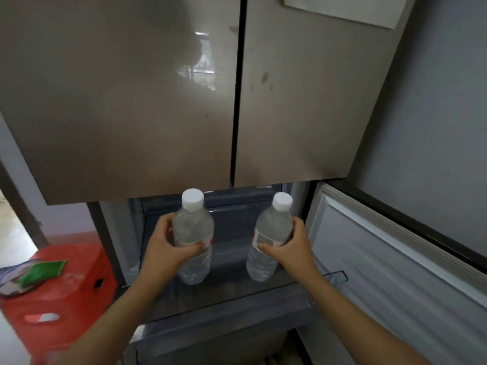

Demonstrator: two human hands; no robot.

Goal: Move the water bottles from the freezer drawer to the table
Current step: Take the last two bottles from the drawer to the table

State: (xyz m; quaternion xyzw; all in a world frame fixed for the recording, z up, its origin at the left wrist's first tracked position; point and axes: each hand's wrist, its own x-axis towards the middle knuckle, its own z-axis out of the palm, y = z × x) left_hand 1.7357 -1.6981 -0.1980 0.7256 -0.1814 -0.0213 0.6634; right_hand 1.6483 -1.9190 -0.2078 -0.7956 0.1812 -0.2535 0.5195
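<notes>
Two bottles in view, both in hand. Left bottle (pixel 193 225) was gripped round the label by the left hand (pixel 164 248), thumb across the front. Right bottle (pixel 274 225) was gripped the same way by the right hand (pixel 292 248). Both were upright, white caps on, well apart from each other, over the open freezer drawer (pixel 226 301). I couldn't tell whether their bases touched the drawer floor or had cleared it.

I saw no other bottles in the visible part of the drawer; its back ran under the closed upper doors (pixel 118 101), so that part was hidden. Lower door (pixel 382 259) stood open at right. Red stool (pixel 60 291) with a green packet (pixel 42 272) sat at left. Table wasn't in frame.

My read: pickup done, carry and set-down both left. Roughly a third through, assuming these two were the whole load.
</notes>
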